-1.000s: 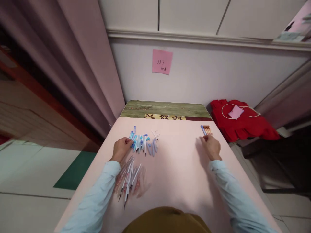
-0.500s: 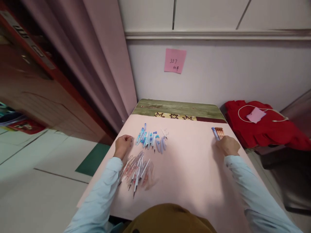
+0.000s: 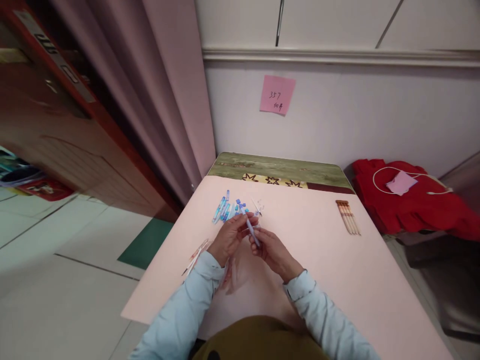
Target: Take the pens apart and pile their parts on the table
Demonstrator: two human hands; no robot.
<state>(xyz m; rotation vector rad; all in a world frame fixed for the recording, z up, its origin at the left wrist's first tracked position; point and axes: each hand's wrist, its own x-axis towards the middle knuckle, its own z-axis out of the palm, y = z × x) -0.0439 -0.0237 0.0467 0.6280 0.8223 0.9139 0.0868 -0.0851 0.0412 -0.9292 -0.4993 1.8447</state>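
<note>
Both hands meet above the middle-left of the pink-covered table, holding one pale blue-purple pen (image 3: pixel 252 233) at a slant. My left hand (image 3: pixel 232 235) grips its upper part with the fingers closed. Around the lower end, the fingers and thumb of my right hand (image 3: pixel 274 251) are closed. Just beyond my left hand lies a cluster of blue pen pieces (image 3: pixel 222 210), partly covered by the hand. White pen refills (image 3: pixel 195 257) and clear pinkish barrels (image 3: pixel 231 275) lie beneath my left forearm, which hides many of them.
Several brown-capped pens (image 3: pixel 348 218) lie side by side at the table's right. A thin refill (image 3: pixel 256 206) and tiny clear bits rest beyond the hands. Red cloth (image 3: pixel 378 210) with a white cord sits right of the table; a wooden door (image 3: pixel 75 150) stands left.
My right hand has come from the brown-capped pens to the middle, bringing the blue-purple pen. My left hand has moved right and now grips that pen too.
</note>
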